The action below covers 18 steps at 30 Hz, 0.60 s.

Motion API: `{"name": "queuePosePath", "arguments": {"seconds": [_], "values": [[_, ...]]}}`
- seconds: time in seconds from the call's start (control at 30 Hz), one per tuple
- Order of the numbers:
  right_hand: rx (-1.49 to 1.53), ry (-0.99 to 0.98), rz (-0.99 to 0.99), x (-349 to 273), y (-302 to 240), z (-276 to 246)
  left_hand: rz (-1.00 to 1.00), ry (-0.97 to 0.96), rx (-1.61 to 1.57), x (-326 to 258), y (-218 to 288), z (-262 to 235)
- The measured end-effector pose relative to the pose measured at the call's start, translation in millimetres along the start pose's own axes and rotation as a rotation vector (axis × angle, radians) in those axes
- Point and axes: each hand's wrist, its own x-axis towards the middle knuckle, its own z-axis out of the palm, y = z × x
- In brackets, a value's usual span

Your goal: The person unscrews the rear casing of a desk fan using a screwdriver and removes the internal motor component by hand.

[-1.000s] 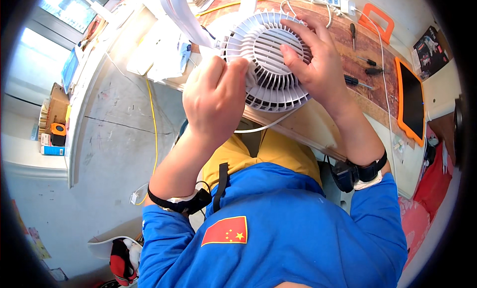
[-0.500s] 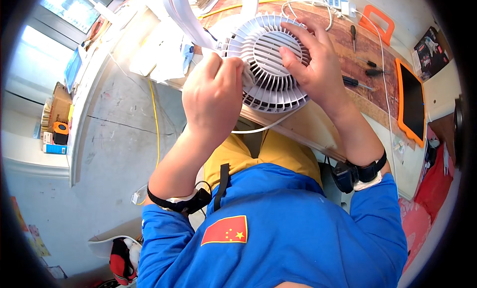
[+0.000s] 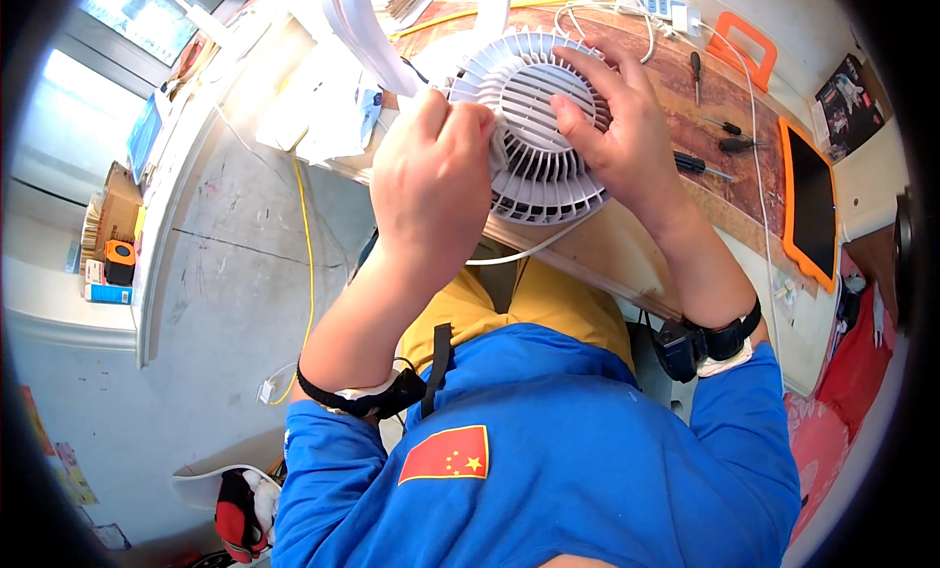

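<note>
A round white fan (image 3: pixel 543 100) with a slatted grille lies face up at the table's near edge. My left hand (image 3: pixel 434 176) is closed at the grille's left side, pinching a crumpled greyish cloth (image 3: pixel 500 149) against the slats; its fingertips are partly hidden. Over the fan's right side my right hand (image 3: pixel 627 127) is spread, gripping it with the thumb on the centre disc and the fingers near the far rim. A white cable (image 3: pixel 529 256) hangs in a curve below the fan's near edge.
Several screwdrivers (image 3: pixel 697 76) lie on the wood-patterned mat to the right. Beyond them are an orange-framed tablet (image 3: pixel 811 204) and an orange handle (image 3: pixel 744 47). A power strip (image 3: pixel 658 4) sits at the back. White papers (image 3: pixel 318 118) cover the table's left part.
My left hand has moved slightly right and inward over the grille with the cloth. My right hand stays in place on the fan.
</note>
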Motion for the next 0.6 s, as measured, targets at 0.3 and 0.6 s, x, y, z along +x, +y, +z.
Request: {"name": "queuePosePath", "arguments": {"seconds": [0.3,0.6], "values": [[-0.025,-0.009,-0.014,-0.3,-1.1,1.0,0.022,-0.110,0.158,8.6,3.4,-8.9],[0.009,-0.003,0.004,0.0,1.0,0.6,-0.083,0.105,-0.228,-4.9,-7.9,17.5]]}}
